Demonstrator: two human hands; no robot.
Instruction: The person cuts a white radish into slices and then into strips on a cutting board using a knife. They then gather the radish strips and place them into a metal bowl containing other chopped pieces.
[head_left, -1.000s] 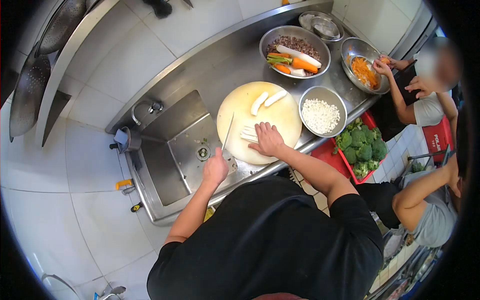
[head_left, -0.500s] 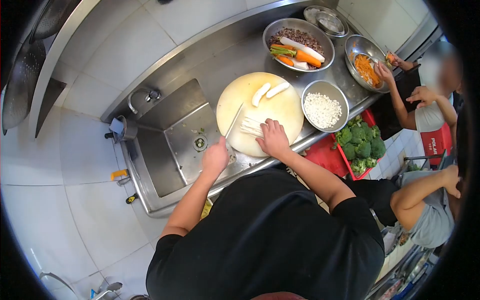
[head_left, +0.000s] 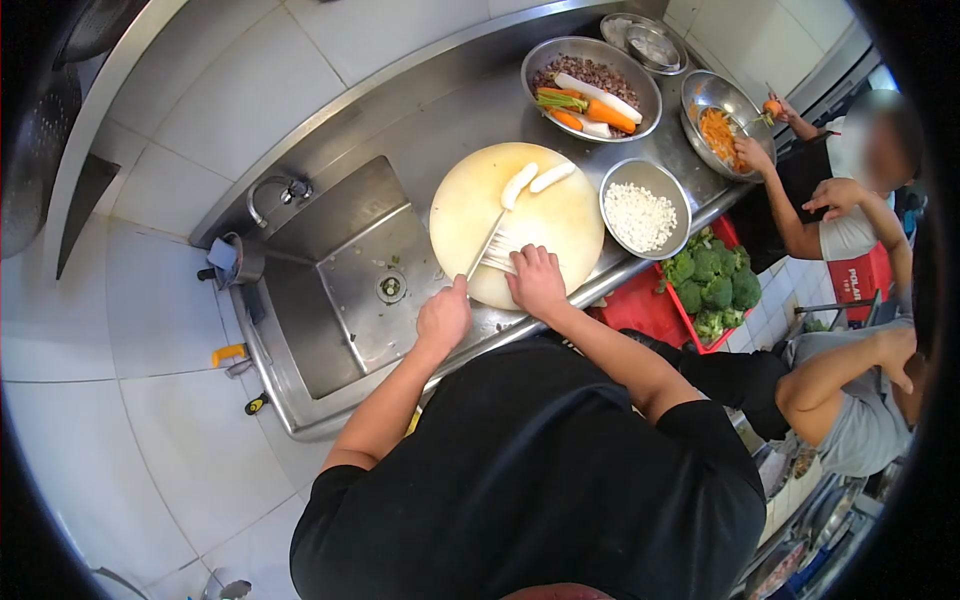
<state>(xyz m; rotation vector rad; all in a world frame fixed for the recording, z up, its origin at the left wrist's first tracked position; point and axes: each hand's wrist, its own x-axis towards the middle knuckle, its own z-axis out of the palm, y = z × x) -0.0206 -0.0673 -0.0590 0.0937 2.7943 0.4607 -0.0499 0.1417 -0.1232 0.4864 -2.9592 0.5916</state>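
Note:
My left hand (head_left: 444,317) is closed around the handle of a knife (head_left: 487,243). The blade lies along the left side of a bundle of thin white radish strips (head_left: 497,251) on the round cutting board (head_left: 460,195). With bent fingers, my right hand (head_left: 538,281) holds the strips down from their right side, covering part of them. Farther back on the board are two peeled white radish pieces (head_left: 552,178). To the right of the board stands a metal bowl (head_left: 683,207) of small white diced pieces (head_left: 640,217).
A sink (head_left: 350,290) adjoins the board on the left. Behind stands a bowl (head_left: 656,98) holding carrots, white radishes and reddish-brown bits. A co-worker's hands (head_left: 755,155) work over a bowl (head_left: 690,120) of shredded carrot. A red crate (head_left: 690,325) of broccoli sits below the counter edge.
The knife has shifted right, from beside the strips to right against them, its tip now near a radish piece. My right hand stays on the strips. The co-worker's hands have moved.

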